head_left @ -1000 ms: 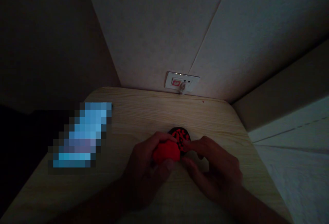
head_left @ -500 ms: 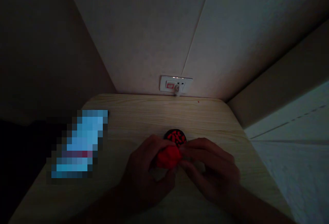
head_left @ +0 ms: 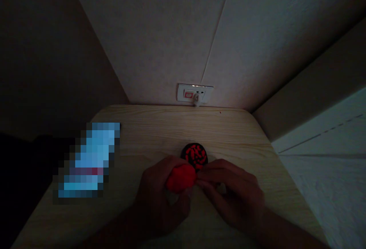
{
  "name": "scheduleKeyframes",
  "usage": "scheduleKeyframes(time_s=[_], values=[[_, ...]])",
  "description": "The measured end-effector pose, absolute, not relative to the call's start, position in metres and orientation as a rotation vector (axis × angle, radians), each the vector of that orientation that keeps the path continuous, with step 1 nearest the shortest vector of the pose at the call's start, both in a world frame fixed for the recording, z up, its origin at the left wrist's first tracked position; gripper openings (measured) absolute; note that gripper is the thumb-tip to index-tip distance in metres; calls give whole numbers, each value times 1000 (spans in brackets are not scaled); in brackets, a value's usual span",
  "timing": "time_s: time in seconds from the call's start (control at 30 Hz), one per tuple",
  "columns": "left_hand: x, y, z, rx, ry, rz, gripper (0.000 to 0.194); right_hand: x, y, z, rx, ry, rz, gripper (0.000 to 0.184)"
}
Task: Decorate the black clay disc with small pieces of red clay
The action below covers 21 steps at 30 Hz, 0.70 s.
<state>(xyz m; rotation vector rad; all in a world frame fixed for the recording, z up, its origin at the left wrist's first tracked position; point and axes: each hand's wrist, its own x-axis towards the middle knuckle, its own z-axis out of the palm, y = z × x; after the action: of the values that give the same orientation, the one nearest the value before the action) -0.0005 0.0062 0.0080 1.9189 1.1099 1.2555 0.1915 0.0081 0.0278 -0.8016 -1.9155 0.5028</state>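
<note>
My left hand point(head_left: 161, 192) is curled around a lump of soft red modelling clay point(head_left: 181, 178), with the thumb below it. At the lump's right edge, the fingertips of my right hand point(head_left: 234, 192) are pinched together on the clay. Whether a small bit lies between those fingertips is too dark to tell. Just beyond both hands, a round black disc point(head_left: 186, 150) rests on the table, its top scattered with several small red pieces point(head_left: 197, 153). The lump hides part of the disc's near edge.
The pale wooden table point(head_left: 148, 127) reaches back to the wall. A lit, pixelated phone-like screen point(head_left: 91, 157) lies on the left. On the wall sits a socket plate point(head_left: 195, 93) with a plug in it. A tiny red speck point(head_left: 220, 112) lies near the table's back edge.
The red lump and my left hand have shifted slightly left and down. More of the black disc shows now. My right fingertips stay at the lump's right edge.
</note>
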Motion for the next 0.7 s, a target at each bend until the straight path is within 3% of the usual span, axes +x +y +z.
scheduleKeyframes(time_s=[0.4, 0.7], values=[[-7, 8, 3, 1728, 944, 1166, 10, 198, 9, 26, -670, -2097, 417, 15], [-7, 7, 3, 1774, 847, 1212, 9, 195, 2, 25, -707, -2220, 106, 15]])
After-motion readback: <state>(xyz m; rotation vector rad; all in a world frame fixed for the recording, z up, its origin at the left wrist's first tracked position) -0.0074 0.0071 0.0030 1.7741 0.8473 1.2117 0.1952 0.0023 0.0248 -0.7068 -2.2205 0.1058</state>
